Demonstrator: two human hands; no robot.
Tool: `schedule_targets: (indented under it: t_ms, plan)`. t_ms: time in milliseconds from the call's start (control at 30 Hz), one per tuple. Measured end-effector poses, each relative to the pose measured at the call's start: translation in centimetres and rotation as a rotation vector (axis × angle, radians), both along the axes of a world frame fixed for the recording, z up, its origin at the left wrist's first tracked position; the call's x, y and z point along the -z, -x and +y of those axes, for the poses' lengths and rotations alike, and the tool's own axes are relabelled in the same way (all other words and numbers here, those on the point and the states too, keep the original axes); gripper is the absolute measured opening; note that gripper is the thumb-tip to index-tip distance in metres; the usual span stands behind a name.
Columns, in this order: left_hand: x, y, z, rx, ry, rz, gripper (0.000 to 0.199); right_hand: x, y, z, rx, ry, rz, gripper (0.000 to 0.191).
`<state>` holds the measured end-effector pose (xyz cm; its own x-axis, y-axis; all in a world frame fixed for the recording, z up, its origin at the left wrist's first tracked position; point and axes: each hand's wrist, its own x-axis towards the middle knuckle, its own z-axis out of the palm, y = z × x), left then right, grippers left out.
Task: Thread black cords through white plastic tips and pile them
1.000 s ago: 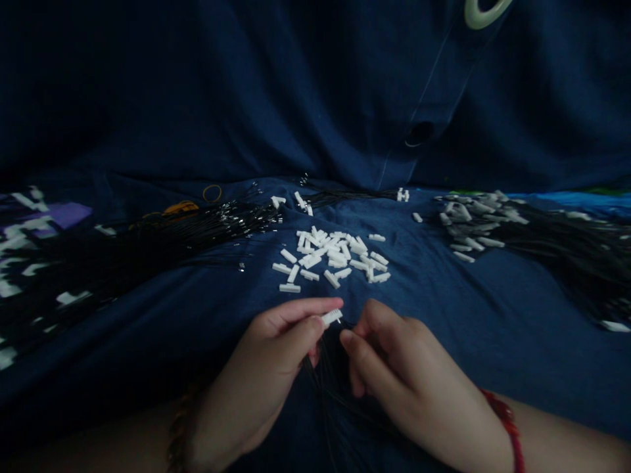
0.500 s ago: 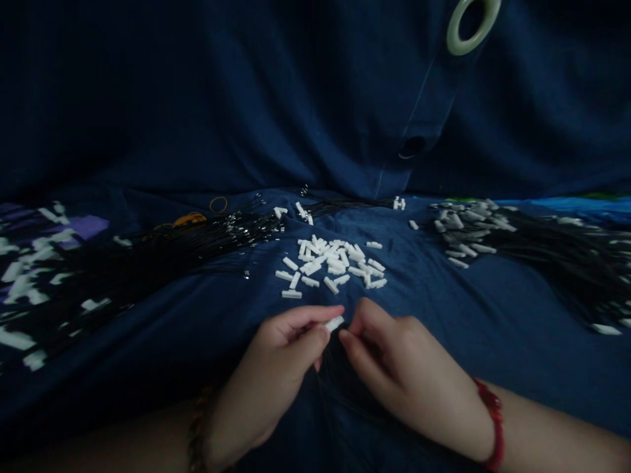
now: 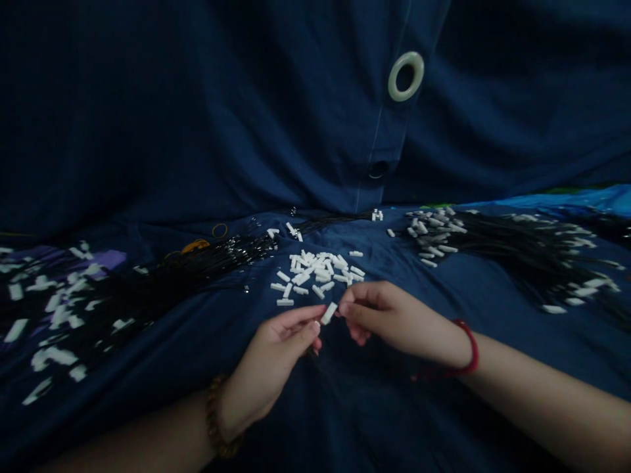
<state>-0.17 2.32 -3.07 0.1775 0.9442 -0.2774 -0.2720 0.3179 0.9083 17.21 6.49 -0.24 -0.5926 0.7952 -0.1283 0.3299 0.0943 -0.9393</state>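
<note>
My left hand (image 3: 276,355) pinches a small white plastic connector (image 3: 328,313) between thumb and forefinger. My right hand (image 3: 389,315) is right beside it, fingertips pinched close to the connector's end, seemingly on a thin black wire that is too dark to make out. Just beyond the hands lies a pile of loose white connectors (image 3: 318,270) on the dark blue cloth (image 3: 493,295). A beaded bracelet is on my left wrist, a red cord on my right wrist.
A bundle of black wires with metal tips (image 3: 197,266) lies at the left. Black wires fitted with white connectors (image 3: 493,240) lie at the right, more at the far left (image 3: 54,315). A white ring (image 3: 405,76) and a rubber band (image 3: 219,230) sit further back.
The view has tilted up and shifted right, so everything sits lower and left. Both hands have stretched forward toward the connector pile, still pinched together around the white connector.
</note>
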Motion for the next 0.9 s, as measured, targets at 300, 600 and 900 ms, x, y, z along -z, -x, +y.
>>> schedule_targets:
  t_ms: [300, 600, 900]
  plan:
    - [0.1, 0.4, 0.6, 0.101, 0.031, -0.031, 0.023, -5.0, -3.7, 1.3, 0.246, 0.069, 0.243, 0.017]
    - [0.0, 0.4, 0.6, 0.146, 0.056, -0.008, 0.025, -6.9, -6.4, 2.4, 0.524, -0.016, 0.375, 0.027]
    - [0.0, 0.3, 0.2, 0.146, -0.125, 0.250, 0.020, -0.7, -2.8, 2.8, 0.508, -0.107, 0.220, 0.011]
